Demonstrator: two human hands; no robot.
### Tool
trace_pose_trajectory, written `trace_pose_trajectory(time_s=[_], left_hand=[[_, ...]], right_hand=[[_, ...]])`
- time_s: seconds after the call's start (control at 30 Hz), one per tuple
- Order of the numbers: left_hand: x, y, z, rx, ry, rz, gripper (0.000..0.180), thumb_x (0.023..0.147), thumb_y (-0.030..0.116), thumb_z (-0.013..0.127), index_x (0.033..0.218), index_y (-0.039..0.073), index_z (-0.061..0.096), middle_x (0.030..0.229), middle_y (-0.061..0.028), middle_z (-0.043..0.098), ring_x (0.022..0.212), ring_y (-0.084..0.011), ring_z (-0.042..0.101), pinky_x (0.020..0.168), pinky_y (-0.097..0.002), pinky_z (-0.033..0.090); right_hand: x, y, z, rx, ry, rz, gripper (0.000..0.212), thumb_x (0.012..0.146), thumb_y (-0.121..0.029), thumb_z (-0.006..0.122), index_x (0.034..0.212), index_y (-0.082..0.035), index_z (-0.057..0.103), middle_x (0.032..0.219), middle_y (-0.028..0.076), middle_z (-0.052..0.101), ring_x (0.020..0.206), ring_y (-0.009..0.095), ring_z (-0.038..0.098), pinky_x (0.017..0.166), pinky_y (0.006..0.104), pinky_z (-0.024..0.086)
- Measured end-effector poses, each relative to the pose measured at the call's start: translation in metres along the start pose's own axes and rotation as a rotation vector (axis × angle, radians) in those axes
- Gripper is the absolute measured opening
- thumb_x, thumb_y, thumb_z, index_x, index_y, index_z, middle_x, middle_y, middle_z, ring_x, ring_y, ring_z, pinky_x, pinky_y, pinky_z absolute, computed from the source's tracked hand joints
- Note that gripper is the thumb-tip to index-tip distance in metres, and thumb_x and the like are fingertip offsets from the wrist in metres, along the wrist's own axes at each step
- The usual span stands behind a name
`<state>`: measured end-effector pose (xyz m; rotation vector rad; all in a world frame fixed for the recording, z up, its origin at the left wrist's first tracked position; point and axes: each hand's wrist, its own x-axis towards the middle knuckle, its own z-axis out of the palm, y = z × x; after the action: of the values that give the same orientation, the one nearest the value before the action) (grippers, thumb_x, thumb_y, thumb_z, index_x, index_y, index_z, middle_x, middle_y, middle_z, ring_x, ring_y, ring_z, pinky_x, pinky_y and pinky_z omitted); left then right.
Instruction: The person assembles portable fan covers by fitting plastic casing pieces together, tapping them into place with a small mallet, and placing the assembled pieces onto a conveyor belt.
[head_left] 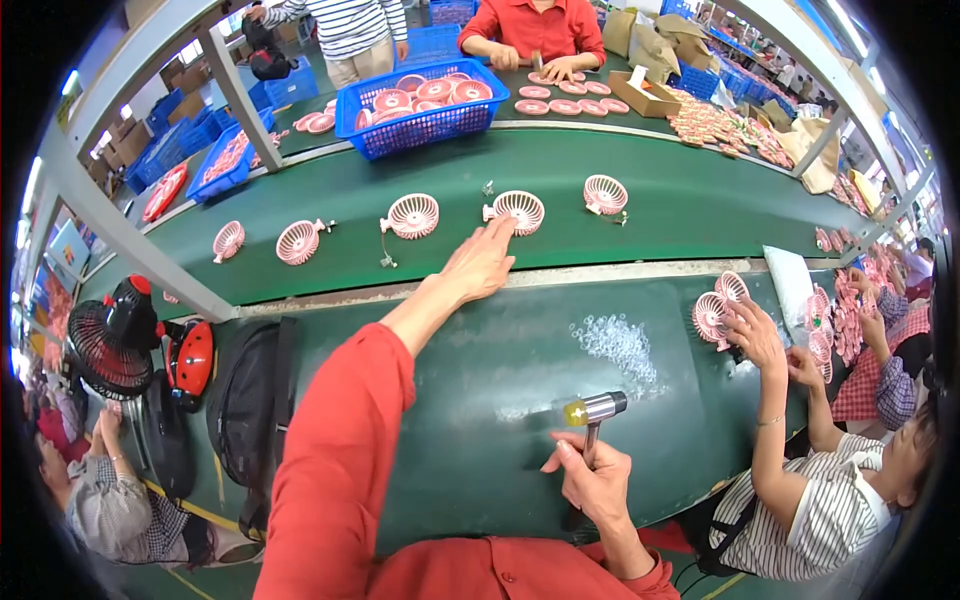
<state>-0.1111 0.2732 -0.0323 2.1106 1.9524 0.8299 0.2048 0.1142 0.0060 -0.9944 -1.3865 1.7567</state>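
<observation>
Green belt point(560, 160), blue basket point(430, 134) beyond it; over it, left hand point(480, 262) at pink grille point(523, 203), grip unclear; before it, tabletop point(470, 340), right hand point(597, 485) clasping hammer point(598, 407).

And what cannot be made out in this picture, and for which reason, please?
All in the head view:
Left hand: whether it grips or only touches the pink fan housing; the contact lies under it.
Hammer: part of its handle, covered by the right hand.
Small clear pieces: their exact count; too tiny and heaped.
Blue basket: lower contents, hidden by its wall and the pink pieces on top.
</observation>
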Motion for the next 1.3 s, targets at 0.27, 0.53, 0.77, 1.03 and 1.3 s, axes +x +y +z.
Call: trace_pose_trajectory(time_s=[0.27, 0.53, 0.77, 1.03, 1.3], left_hand=[[0.016, 0.022, 0.017, 0.037, 0.126, -0.070, 0.016, 0.085, 0.009, 0.059, 0.092, -0.005, 0.062, 0.110, -0.0230, 0.056, 0.107, -0.0423, 0.054, 0.091, -0.0496, 0.047], [-0.109, 0.132, -0.040, -0.139, 0.219, 0.007, 0.017, 0.086, 0.018, 0.067, 0.084, 0.003, 0.061, 0.077, -0.0135, 0.060, 0.066, -0.0336, 0.062, 0.058, -0.0430, 0.049], [-0.186, 0.181, -0.049, -0.189, 0.126, 0.117, 0.017, 0.083, 0.012, 0.071, 0.091, 0.002, 0.061, 0.083, -0.0129, 0.061, 0.061, -0.0300, 0.063, 0.050, -0.0397, 0.049], [-0.236, 0.162, -0.072, -1.124, 0.049, -0.651, 0.041, 0.095, 0.018, 0.062, 0.128, -0.003, 0.049, 0.097, -0.0092, 0.066, 0.055, -0.0078, 0.055, 0.045, -0.0210, 0.044], [-0.233, 0.165, -0.068, -1.521, -0.212, -0.661, 0.041, 0.098, 0.027, 0.058, 0.122, -0.003, 0.045, 0.094, -0.0147, 0.064, 0.049, -0.0122, 0.057, 0.038, -0.0244, 0.046]], right_hand=[[0.017, -0.010, -0.011, 0.104, 0.057, 0.189, 0.025, 0.097, -0.013, 0.059, 0.110, 0.008, 0.064, 0.074, 0.011, 0.068, 0.037, 0.004, 0.040, 0.033, 0.0219, 0.029], [0.044, -0.007, -0.003, 0.108, 0.139, 0.067, 0.031, 0.100, -0.018, 0.053, 0.116, 0.008, 0.059, 0.085, 0.018, 0.071, 0.033, 0.005, 0.037, 0.029, 0.0228, 0.029], [0.032, -0.022, 0.031, -0.025, -0.023, 0.076, 0.027, 0.096, -0.025, 0.063, 0.098, 0.002, 0.060, 0.055, -0.001, 0.050, 0.036, 0.006, 0.041, 0.032, 0.0239, 0.032], [0.033, -0.017, 0.016, -0.040, -0.037, -0.044, 0.024, 0.094, -0.022, 0.065, 0.099, 0.001, 0.069, 0.063, -0.006, 0.054, 0.048, 0.000, 0.041, 0.041, 0.0213, 0.028], [0.034, -0.036, 0.027, -0.119, -0.088, -0.010, 0.033, 0.097, -0.032, 0.062, 0.090, 0.000, 0.066, 0.056, -0.004, 0.053, 0.042, 0.001, 0.040, 0.036, 0.0218, 0.027]])
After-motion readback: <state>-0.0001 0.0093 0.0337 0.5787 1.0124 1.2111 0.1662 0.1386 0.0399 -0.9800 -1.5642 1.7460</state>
